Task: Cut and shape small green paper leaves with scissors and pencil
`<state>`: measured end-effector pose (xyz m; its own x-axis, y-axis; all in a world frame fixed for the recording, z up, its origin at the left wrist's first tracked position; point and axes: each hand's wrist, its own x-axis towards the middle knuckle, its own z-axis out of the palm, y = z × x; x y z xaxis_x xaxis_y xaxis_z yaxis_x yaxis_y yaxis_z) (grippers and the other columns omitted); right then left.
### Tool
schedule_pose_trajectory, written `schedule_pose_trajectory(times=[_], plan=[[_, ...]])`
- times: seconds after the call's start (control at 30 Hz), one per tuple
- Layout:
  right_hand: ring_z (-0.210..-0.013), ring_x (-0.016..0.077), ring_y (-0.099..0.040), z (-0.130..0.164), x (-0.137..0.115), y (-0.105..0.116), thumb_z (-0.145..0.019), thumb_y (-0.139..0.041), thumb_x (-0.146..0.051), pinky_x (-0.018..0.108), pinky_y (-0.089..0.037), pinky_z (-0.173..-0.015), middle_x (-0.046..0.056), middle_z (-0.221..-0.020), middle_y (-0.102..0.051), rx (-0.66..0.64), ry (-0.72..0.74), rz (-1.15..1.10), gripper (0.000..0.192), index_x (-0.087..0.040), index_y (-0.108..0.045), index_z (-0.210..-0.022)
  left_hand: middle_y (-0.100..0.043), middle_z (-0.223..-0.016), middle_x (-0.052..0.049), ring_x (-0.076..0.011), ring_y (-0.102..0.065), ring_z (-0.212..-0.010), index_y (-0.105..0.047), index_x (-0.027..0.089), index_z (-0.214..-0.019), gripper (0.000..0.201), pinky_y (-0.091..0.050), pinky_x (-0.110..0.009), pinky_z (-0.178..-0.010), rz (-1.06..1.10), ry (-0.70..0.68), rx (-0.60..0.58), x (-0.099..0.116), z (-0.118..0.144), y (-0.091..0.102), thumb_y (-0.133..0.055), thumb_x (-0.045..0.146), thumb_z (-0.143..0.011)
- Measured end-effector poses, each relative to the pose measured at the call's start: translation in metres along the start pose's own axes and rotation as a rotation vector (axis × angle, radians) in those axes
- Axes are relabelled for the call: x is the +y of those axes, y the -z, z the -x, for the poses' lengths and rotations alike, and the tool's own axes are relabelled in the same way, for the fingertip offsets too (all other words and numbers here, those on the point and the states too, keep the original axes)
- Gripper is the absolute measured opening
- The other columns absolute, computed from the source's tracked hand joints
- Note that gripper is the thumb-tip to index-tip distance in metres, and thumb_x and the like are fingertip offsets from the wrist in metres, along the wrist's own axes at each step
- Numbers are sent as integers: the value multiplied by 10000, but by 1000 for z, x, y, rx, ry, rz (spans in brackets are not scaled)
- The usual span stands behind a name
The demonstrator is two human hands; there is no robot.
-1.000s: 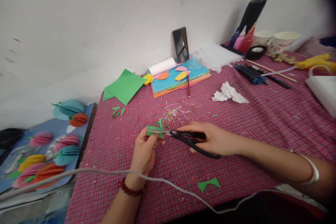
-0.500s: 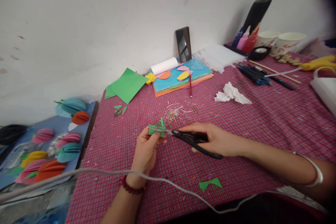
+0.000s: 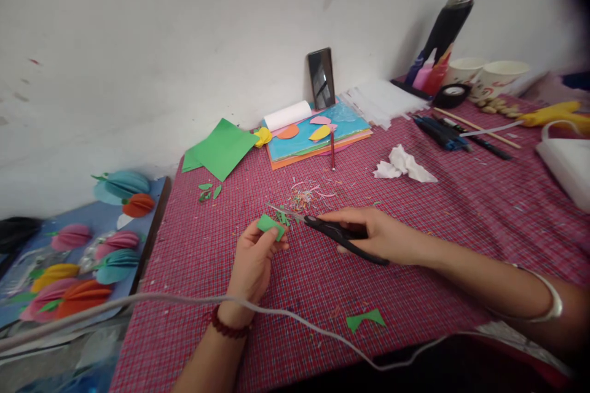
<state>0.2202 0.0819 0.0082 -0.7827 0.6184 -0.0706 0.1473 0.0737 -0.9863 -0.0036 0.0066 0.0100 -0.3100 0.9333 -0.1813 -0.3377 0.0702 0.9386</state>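
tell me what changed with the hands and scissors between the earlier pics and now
The scissors in the right hand have moved off the green paper piece, their blades now just beyond it, away from the person. The paper has tilted in the left hand. Neither hand let go or took hold of anything. The phone, crumpled tissue and green offcut stayed put.

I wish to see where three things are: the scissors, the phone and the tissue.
Scissors (image 3: 329,229): head view, on the black handle.
Phone (image 3: 321,78): head view, on the screen.
Tissue (image 3: 402,164): head view, on the crumpled middle.
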Motion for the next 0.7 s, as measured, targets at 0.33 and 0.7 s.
schedule_pose_trajectory(times=[0.33, 0.7], plan=[[-1012, 229, -580, 8, -16, 33, -745, -670, -249, 366, -452, -900, 79, -1164, -605, 32, 219, 600, 634, -274, -495, -1354, -624, -636, 27, -84, -576, -556, -614, 167, -709, 160, -492, -186, -521, 114, -57, 94, 16, -6, 13, -742, 148, -614], [-1040, 243, -586, 78, -2, 76, -817, -561, -234, 378, -463, -898, 84, -1197, -600, 286, 105, 934, 512, -263, -514, -1325, -585, -556, 51, -62, -516, -490, -554, 154, -648, 262, -441, -158, -457, 105, -75, 203, 15, -18, 19, -788, 248, -578]])
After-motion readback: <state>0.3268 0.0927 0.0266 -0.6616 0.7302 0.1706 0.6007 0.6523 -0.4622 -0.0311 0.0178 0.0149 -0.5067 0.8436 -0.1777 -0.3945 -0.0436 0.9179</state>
